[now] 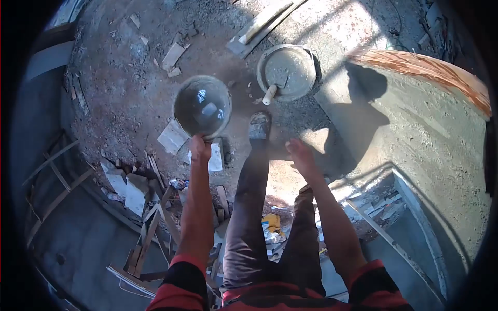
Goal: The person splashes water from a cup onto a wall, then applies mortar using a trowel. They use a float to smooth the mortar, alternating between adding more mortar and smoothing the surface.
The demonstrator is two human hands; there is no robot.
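My left hand (pixel 199 149) is closed on the near rim of a round bucket (pixel 223 89), which has greyish water in it. Bright reflections and a pale patch show on the water. Off to the right, my right hand (pixel 301 156) hangs over the ground beside my leg, its fingers loosely bent and a little apart, holding nothing that I can see. Beyond it stands a second round bucket (pixel 261 65) of grey mortar. A trowel (pixel 270 95) rests in that one, its pale handle sticking out over the near rim.
Wood planks (pixel 264 26) lie behind the mortar bucket. Broken blocks (pixel 136 193) and rubble are at the lower left, near wooden framing (pixel 153 228). A cement-plastered wall (pixel 436 135) curves along the right, its brick edge (pixel 425 67) exposed. A yellow bag (pixel 271 223) lies between my legs.
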